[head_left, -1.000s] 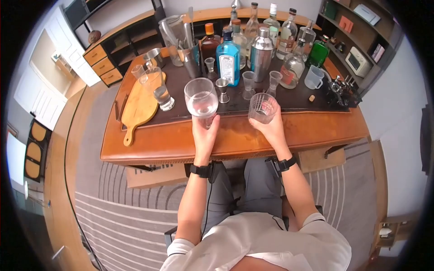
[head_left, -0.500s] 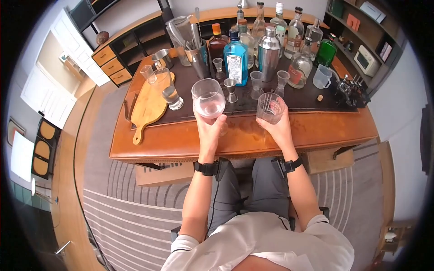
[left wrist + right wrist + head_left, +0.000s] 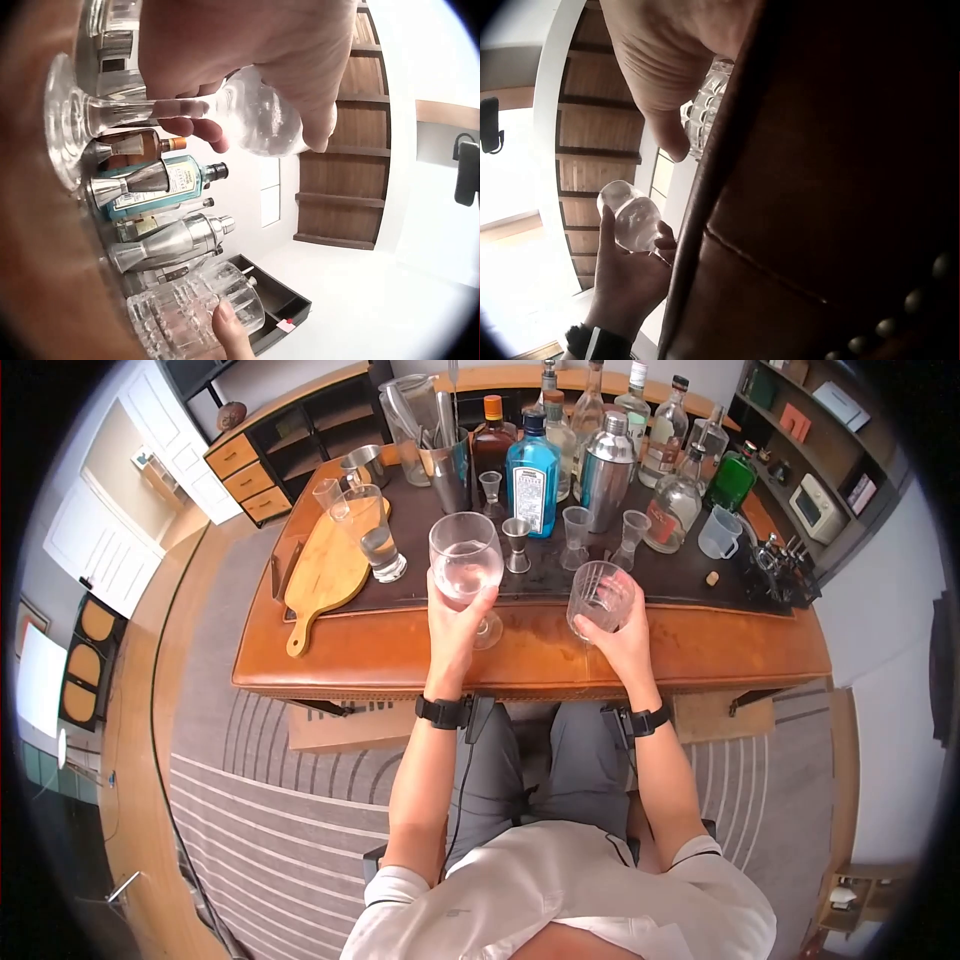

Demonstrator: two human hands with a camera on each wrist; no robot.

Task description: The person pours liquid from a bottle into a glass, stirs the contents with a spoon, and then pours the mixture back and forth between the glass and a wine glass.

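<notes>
My left hand (image 3: 455,635) grips a stemmed wine glass (image 3: 466,550) around the lower bowl and stem. Clear liquid shows inside its bowl (image 3: 259,116), and the foot (image 3: 64,124) hangs close over the tabletop. Beside it, my right hand (image 3: 628,645) holds a cut-glass tumbler (image 3: 592,600), thumb on the near side and fingers behind. The tumbler looks slightly tilted, with no drink visible in it. Both glasses are over the tan leather front edge (image 3: 540,660). In the right wrist view the table edge hides much of the tumbler (image 3: 705,109).
Behind the glasses stand a metal jigger (image 3: 516,545), small clear measuring glasses (image 3: 575,540), a blue bottle (image 3: 532,485), a cocktail shaker (image 3: 608,470) and several other bottles. A wooden board (image 3: 335,565) lies left, near a tilted-looking glass (image 3: 382,550). A cork (image 3: 712,578) and plastic jug (image 3: 718,532) are right.
The head view has shifted slightly. The tumbler has come a little nearer the body and leans more. The wine glass's foot now shows beside the left wrist; both hands keep their hold.
</notes>
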